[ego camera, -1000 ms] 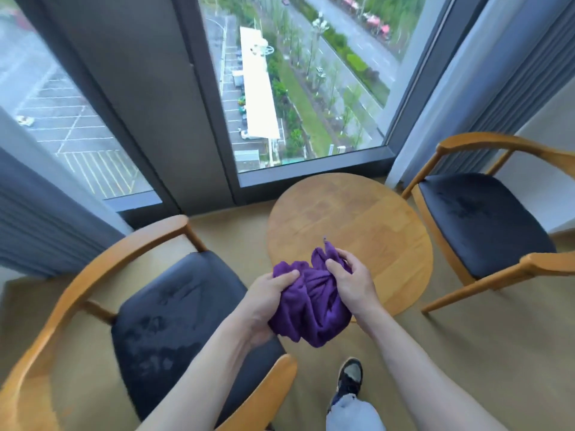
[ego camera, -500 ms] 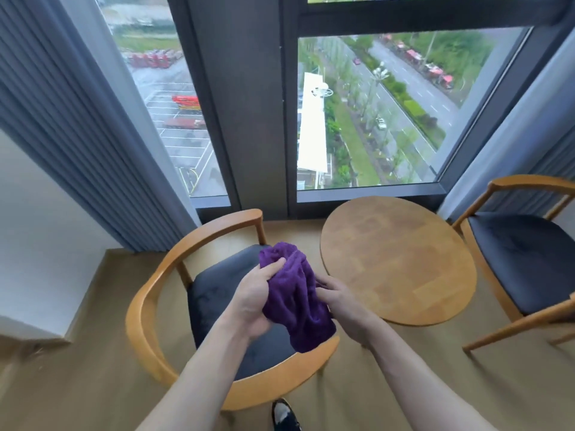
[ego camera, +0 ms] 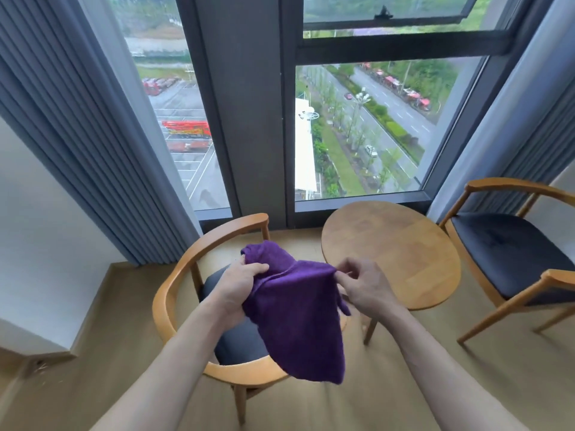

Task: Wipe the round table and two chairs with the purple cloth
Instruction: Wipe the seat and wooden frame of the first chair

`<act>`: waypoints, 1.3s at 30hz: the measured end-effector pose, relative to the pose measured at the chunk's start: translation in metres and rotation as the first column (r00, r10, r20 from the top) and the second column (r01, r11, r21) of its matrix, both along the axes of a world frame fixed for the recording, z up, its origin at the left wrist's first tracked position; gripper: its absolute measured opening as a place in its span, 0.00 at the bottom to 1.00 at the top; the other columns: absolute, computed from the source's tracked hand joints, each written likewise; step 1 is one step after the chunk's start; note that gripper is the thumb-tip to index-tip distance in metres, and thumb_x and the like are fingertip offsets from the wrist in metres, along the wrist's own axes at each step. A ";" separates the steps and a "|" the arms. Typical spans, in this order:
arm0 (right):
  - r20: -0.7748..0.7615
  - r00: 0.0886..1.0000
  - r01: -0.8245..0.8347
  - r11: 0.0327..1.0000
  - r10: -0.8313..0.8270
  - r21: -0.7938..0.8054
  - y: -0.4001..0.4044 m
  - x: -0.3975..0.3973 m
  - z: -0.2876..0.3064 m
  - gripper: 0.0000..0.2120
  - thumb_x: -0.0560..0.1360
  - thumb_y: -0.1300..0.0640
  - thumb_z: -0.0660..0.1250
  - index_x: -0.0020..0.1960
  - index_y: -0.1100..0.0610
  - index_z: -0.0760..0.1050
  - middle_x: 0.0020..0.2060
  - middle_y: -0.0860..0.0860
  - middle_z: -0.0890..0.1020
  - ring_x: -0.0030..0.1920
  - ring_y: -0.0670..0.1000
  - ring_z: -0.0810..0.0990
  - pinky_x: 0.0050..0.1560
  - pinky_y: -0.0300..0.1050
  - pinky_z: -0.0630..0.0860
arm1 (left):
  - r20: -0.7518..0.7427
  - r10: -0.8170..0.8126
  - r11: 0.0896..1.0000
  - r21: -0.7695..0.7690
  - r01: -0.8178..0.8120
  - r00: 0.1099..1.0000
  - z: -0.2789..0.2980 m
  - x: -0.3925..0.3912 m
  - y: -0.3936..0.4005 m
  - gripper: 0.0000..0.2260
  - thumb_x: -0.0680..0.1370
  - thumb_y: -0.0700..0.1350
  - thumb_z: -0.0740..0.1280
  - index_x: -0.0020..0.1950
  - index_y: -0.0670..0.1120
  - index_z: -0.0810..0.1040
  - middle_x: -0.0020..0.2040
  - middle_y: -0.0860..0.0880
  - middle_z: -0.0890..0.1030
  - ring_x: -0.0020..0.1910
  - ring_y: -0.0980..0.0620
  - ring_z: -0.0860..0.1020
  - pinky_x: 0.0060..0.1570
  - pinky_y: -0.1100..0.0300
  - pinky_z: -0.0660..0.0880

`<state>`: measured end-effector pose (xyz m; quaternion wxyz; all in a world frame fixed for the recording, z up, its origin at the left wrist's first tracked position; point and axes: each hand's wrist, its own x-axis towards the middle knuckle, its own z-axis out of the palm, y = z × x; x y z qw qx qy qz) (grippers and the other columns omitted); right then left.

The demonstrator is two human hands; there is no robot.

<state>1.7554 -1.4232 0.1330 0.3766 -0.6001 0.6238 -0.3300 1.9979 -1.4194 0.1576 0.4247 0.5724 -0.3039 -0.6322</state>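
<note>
While both hands grip it, purple cloth (ego camera: 298, 312) hangs.

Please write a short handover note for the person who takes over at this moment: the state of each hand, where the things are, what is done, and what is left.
Left hand: grips a bunched end of the purple cloth.
Right hand: pinches the cloth's other upper corner.
The cloth hangs spread between both hands, in the air above the left chair; it touches no furniture.
Round table stands to the right of that chair, the right chair beyond it.
Done: nothing that the view can confirm.
Left: wipe the table and both chairs.
</note>
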 end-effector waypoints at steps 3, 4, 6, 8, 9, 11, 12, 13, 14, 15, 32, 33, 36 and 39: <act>0.162 0.986 0.035 0.998 -0.028 -0.043 0.006 0.013 0.020 0.07 0.75 0.65 0.66 0.38 0.59 0.76 0.41 0.59 0.82 0.42 0.50 0.78 0.45 0.50 0.74 | 0.052 0.014 1.000 -0.007 -0.014 0.999 0.005 0.040 -0.003 0.13 0.82 0.36 0.63 0.65 0.45 0.78 0.55 0.40 0.86 0.53 0.41 0.85 0.47 0.51 0.82; 0.216 0.976 0.039 0.998 -0.025 -0.057 0.007 0.020 0.028 0.07 0.75 0.62 0.65 0.37 0.57 0.75 0.46 0.57 0.82 0.46 0.50 0.79 0.49 0.50 0.73 | 0.083 0.013 1.000 -0.026 -0.011 0.996 0.007 0.053 -0.004 0.14 0.82 0.35 0.63 0.66 0.45 0.78 0.57 0.40 0.85 0.54 0.41 0.84 0.48 0.51 0.82; 0.217 0.976 0.002 0.998 0.012 -0.066 0.006 0.040 0.045 0.07 0.72 0.56 0.61 0.36 0.54 0.74 0.50 0.50 0.83 0.49 0.48 0.79 0.51 0.49 0.72 | 0.188 -0.005 0.997 -0.069 0.018 0.982 0.015 0.079 -0.007 0.16 0.80 0.34 0.63 0.66 0.44 0.78 0.56 0.40 0.85 0.54 0.41 0.84 0.52 0.50 0.82; 0.176 0.982 -0.052 0.995 0.065 -0.082 0.005 0.059 0.056 0.08 0.72 0.54 0.59 0.37 0.57 0.72 0.39 0.54 0.80 0.40 0.50 0.75 0.43 0.51 0.69 | 0.397 -0.062 0.989 -0.097 0.109 0.916 0.028 0.104 -0.009 0.16 0.74 0.37 0.65 0.61 0.47 0.80 0.55 0.41 0.85 0.53 0.39 0.83 0.57 0.43 0.80; 0.159 0.983 -0.073 0.992 0.088 -0.099 0.005 0.068 0.061 0.08 0.72 0.54 0.58 0.38 0.57 0.71 0.34 0.54 0.75 0.36 0.49 0.71 0.41 0.50 0.67 | 0.505 -0.098 0.980 -0.099 0.171 0.858 0.034 0.115 -0.010 0.17 0.69 0.39 0.64 0.56 0.48 0.80 0.53 0.41 0.84 0.52 0.39 0.82 0.57 0.42 0.79; 0.126 0.983 -0.118 0.985 0.134 -0.124 0.005 0.082 0.070 0.08 0.73 0.54 0.58 0.38 0.57 0.70 0.31 0.49 0.71 0.34 0.48 0.68 0.37 0.47 0.65 | 0.621 -0.158 0.961 -0.083 0.264 0.768 0.043 0.132 -0.012 0.18 0.64 0.42 0.62 0.52 0.48 0.79 0.49 0.43 0.84 0.48 0.41 0.81 0.49 0.47 0.78; 0.117 0.981 -0.141 0.981 0.157 -0.131 0.006 0.090 0.075 0.08 0.73 0.54 0.58 0.38 0.56 0.71 0.32 0.48 0.71 0.34 0.47 0.68 0.36 0.47 0.65 | 0.643 -0.185 0.951 -0.075 0.301 0.744 0.045 0.139 -0.013 0.17 0.64 0.41 0.62 0.51 0.48 0.79 0.47 0.45 0.83 0.45 0.44 0.80 0.45 0.52 0.77; 0.117 0.977 -0.164 0.977 0.180 -0.139 0.007 0.098 0.081 0.08 0.73 0.55 0.59 0.40 0.57 0.71 0.32 0.49 0.72 0.34 0.48 0.68 0.36 0.46 0.64 | 0.666 -0.217 0.937 -0.063 0.344 0.714 0.046 0.145 -0.015 0.14 0.66 0.40 0.62 0.50 0.48 0.78 0.46 0.47 0.81 0.43 0.48 0.79 0.41 0.56 0.75; 0.121 0.972 -0.183 0.971 0.203 -0.153 0.008 0.106 0.088 0.08 0.73 0.55 0.59 0.41 0.59 0.71 0.33 0.50 0.71 0.34 0.49 0.68 0.36 0.46 0.64 | 0.691 -0.246 0.918 -0.058 0.391 0.680 0.047 0.149 -0.016 0.10 0.69 0.39 0.64 0.48 0.47 0.77 0.44 0.50 0.80 0.42 0.51 0.78 0.39 0.59 0.73; 0.122 0.967 -0.203 0.964 0.225 -0.171 0.009 0.113 0.096 0.07 0.73 0.56 0.60 0.42 0.60 0.70 0.33 0.50 0.71 0.34 0.48 0.67 0.36 0.44 0.64 | 0.717 -0.265 0.901 -0.054 0.430 0.645 0.046 0.153 -0.019 0.06 0.71 0.39 0.66 0.46 0.47 0.77 0.43 0.52 0.80 0.41 0.52 0.77 0.38 0.62 0.72; -0.193 0.953 -0.259 0.957 0.233 -0.127 -0.019 0.179 0.094 0.11 0.72 0.63 0.65 0.40 0.47 0.74 0.37 0.44 0.80 0.38 0.41 0.77 0.40 0.38 0.73 | 0.279 -0.607 0.728 -0.179 0.662 0.744 0.042 0.139 0.020 0.28 0.70 0.44 0.77 0.66 0.35 0.74 0.58 0.31 0.78 0.55 0.38 0.76 0.62 0.41 0.75; -0.216 0.946 -0.270 0.957 0.244 -0.104 -0.016 0.178 0.087 0.10 0.72 0.63 0.66 0.41 0.47 0.75 0.38 0.45 0.81 0.40 0.44 0.79 0.42 0.41 0.76 | 0.290 -0.599 0.737 -0.166 0.656 0.746 0.043 0.140 0.019 0.28 0.71 0.45 0.78 0.67 0.38 0.74 0.59 0.33 0.79 0.57 0.38 0.78 0.65 0.40 0.75; -0.240 0.932 -0.295 0.953 0.271 -0.071 -0.005 0.176 0.071 0.10 0.72 0.62 0.68 0.47 0.48 0.75 0.46 0.48 0.80 0.47 0.49 0.80 0.52 0.50 0.80 | 0.538 -0.530 0.723 -0.117 0.681 0.655 0.047 0.138 0.010 0.22 0.72 0.47 0.79 0.62 0.44 0.76 0.57 0.45 0.81 0.59 0.45 0.79 0.65 0.49 0.75; -0.257 0.899 -0.392 0.913 0.354 -0.113 0.012 0.181 0.064 0.26 0.71 0.56 0.72 0.66 0.48 0.69 0.61 0.47 0.72 0.61 0.47 0.74 0.66 0.45 0.74 | 0.759 -0.436 0.710 -0.039 0.703 0.484 0.060 0.132 0.002 0.18 0.67 0.49 0.79 0.45 0.49 0.71 0.44 0.53 0.74 0.41 0.54 0.74 0.39 0.69 0.72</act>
